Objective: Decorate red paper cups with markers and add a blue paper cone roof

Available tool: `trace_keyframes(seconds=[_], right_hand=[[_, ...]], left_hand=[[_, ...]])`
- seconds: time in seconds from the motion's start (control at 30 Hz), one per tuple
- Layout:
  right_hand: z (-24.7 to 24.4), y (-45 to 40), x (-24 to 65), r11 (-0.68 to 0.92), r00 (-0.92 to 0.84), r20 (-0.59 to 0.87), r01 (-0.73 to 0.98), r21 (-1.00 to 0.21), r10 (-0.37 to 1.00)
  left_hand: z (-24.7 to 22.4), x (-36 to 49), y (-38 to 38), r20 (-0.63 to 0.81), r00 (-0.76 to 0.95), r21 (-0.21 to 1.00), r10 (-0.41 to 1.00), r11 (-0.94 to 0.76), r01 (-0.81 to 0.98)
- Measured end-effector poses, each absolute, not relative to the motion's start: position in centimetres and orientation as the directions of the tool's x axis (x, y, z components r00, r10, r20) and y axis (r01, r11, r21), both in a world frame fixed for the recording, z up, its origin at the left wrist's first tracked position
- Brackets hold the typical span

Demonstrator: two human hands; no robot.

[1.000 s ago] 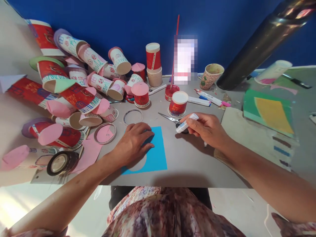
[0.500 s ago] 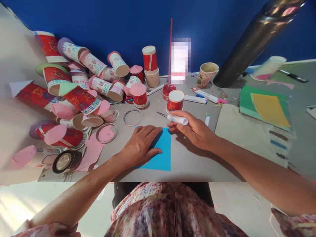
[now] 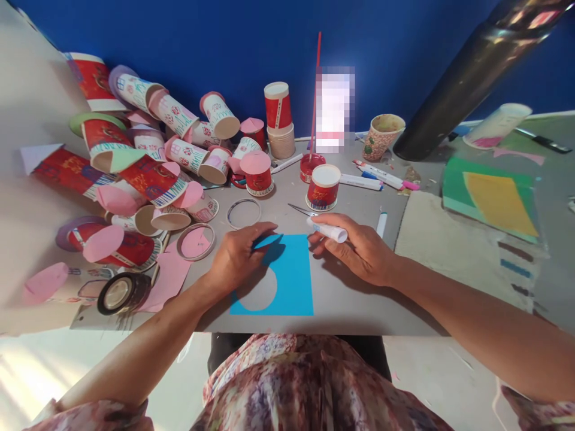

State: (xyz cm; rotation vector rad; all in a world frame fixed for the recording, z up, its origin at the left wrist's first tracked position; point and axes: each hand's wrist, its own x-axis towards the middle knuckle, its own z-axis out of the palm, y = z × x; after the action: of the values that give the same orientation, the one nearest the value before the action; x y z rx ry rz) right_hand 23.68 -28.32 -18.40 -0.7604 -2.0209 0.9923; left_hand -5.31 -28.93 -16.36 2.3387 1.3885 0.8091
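Observation:
A blue paper disc [image 3: 269, 241] is pinched between the thumb and fingers of my left hand [image 3: 238, 254], its far edge tilted up. Below it lies the blue paper sheet [image 3: 294, 281], with a round hole at its lower left. My right hand [image 3: 359, 248] is closed around a short white tube [image 3: 330, 230] with a hollow-looking end, just beyond the sheet's right corner. A thin pointed metal blade [image 3: 300, 209] lies behind the tube; its other end is partly hidden. Near it stands a red paper cup [image 3: 322, 190] turned upside down.
Decorated paper cups [image 3: 148, 179] are heaped at left, near a roll of black tape [image 3: 119, 293] and pink paper [image 3: 168, 278]. Tape rings [image 3: 244, 214], markers [image 3: 362, 182], a red pot [image 3: 309, 170] and a patterned cup [image 3: 381, 137] stand behind. A tall black bottle [image 3: 462, 84] leans over the right side.
My left hand, flat on the blue sheet before, now holds up the disc, and the round hole shows. My right hand has shifted slightly towards me with the white tube.

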Motion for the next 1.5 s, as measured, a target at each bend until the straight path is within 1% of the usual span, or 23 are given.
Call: trace_keyframes(seconds=[0.07, 0.13, 0.2, 0.3, 0.37, 0.4, 0.47, 0.53, 0.57, 0.63, 0.7, 0.77, 0.83, 0.93, 1.0, 1.03, 1.1, 1.13, 1.17, 1.23, 1.33, 1.43, 1.5], right_hand=[[-18.3, -28.4, 23.6, 0.535, -0.543, 0.365, 0.191, -0.823, 0.756], [-18.2, -28.5, 23.8, 0.526, -0.485, 0.377, 0.217, -0.823, 0.789], [-18.0, -28.4, 24.0, 0.505, -0.393, 0.399, 0.220, -0.834, 0.829], [-17.9, -28.2, 24.4, 0.477, -0.270, 0.422, 0.191, -0.858, 0.866], [-17.8, -28.1, 24.5, 0.471, -0.231, 0.427, 0.193, -0.861, 0.874], [-17.7, -28.1, 24.5, 0.478, -0.229, 0.433, 0.204, -0.855, 0.872], [-17.5, -28.1, 24.5, 0.503, -0.254, 0.447, 0.239, -0.830, 0.858], [-17.2, -28.1, 24.5, 0.533, -0.294, 0.458, 0.270, -0.802, 0.839], [-17.0, -28.1, 24.5, 0.543, -0.310, 0.461, 0.279, -0.792, 0.832], [-16.8, -28.1, 24.6, 0.550, -0.326, 0.461, 0.281, -0.786, 0.825], [-16.6, -28.0, 24.8, 0.537, -0.315, 0.452, 0.283, -0.795, 0.835], [-16.5, -28.0, 24.9, 0.508, -0.282, 0.434, 0.299, -0.808, 0.856], [-16.6, -27.8, 24.9, 0.478, -0.242, 0.417, 0.318, -0.819, 0.876], [-16.7, -27.6, 24.9, 0.457, -0.207, 0.409, 0.333, -0.825, 0.889], [-16.7, -27.4, 25.1, 0.458, -0.199, 0.414, 0.322, -0.829, 0.888], [-16.7, -27.4, 25.1, 0.460, -0.198, 0.417, 0.310, -0.832, 0.887], [-16.5, -27.3, 25.3, 0.459, -0.187, 0.421, 0.284, -0.842, 0.888], [-16.3, -27.3, 25.4, 0.456, -0.178, 0.421, 0.278, -0.846, 0.889], [-16.1, -27.3, 25.4, 0.454, -0.166, 0.423, 0.278, -0.847, 0.891], [-15.6, -27.2, 25.5, 0.452, -0.135, 0.431, 0.287, -0.845, 0.892], [-15.2, -26.9, 25.5, 0.436, -0.100, 0.427, 0.305, -0.846, 0.899], [-14.9, -26.7, 25.4, 0.396, -0.104, 0.384, 0.346, -0.851, 0.917], [-14.9, -26.6, 25.3, 0.384, -0.116, 0.368, 0.377, -0.843, 0.923]], left_hand=[[-14.8, -5.1, -29.3, 0.364, 0.286, 0.544, 0.886, -0.451, 0.707], [-13.3, -4.1, -30.1, 0.424, 0.223, 0.535, 0.878, -0.441, 0.720], [-12.6, -2.1, -31.5, 0.464, 0.277, 0.509, 0.841, -0.509, 0.694], [-13.7, 1.8, -33.6, 0.466, 0.496, 0.521, 0.733, -0.680, 0.516], [-15.4, 3.8, -34.4, 0.420, 0.540, 0.584, 0.729, -0.673, 0.454], [-16.3, 4.3, -34.6, 0.374, 0.557, 0.607, 0.742, -0.650, 0.458], [-17.3, 4.1, -34.4, 0.294, 0.557, 0.590, 0.776, -0.606, 0.533], [-17.6, 2.5, -33.7, 0.229, 0.483, 0.497, 0.845, -0.528, 0.689], [-17.4, 1.5, -33.3, 0.215, 0.428, 0.422, 0.878, -0.479, 0.770], [-16.7, -0.5, -32.5, 0.245, 0.328, 0.261, 0.912, -0.388, 0.884], [-15.9, -1.2, -32.0, 0.279, 0.293, 0.150, 0.915, -0.342, 0.928], [-15.3, -0.2, -32.0, 0.349, 0.278, 0.090, 0.895, -0.327, 0.941], [-14.9, 2.0, -32.3, 0.370, 0.268, 0.096, 0.890, -0.323, 0.941], [-14.5, 5.0, -33.0, 0.244, 0.340, 0.136, 0.908, -0.379, 0.915], [-14.4, 5.4, -33.6, 0.082, 0.485, 0.248, 0.870, -0.489, 0.836], [-14.4, 5.1, -33.8, 0.063, 0.532, 0.326, 0.844, -0.521, 0.789], [-14.7, 3.7, -34.3, 0.120, 0.520, 0.447, 0.846, -0.514, 0.732], [-14.9, 3.0, -34.5, 0.171, 0.512, 0.482, 0.842, -0.525, 0.702], [-15.2, 2.4, -34.6, 0.222, 0.509, 0.493, 0.832, -0.546, 0.677], [-16.0, 1.6, -34.5, 0.268, 0.550, 0.461, 0.791, -0.606, 0.648], [-17.2, 1.7, -34.1, 0.241, 0.616, 0.396, 0.750, -0.655, 0.643], [-17.9, 2.1, -33.8, 0.233, 0.597, 0.354, 0.767, -0.639, 0.683], [-18.1, 2.1, -33.8, 0.246, 0.579, 0.349, 0.777, -0.629, 0.695]])
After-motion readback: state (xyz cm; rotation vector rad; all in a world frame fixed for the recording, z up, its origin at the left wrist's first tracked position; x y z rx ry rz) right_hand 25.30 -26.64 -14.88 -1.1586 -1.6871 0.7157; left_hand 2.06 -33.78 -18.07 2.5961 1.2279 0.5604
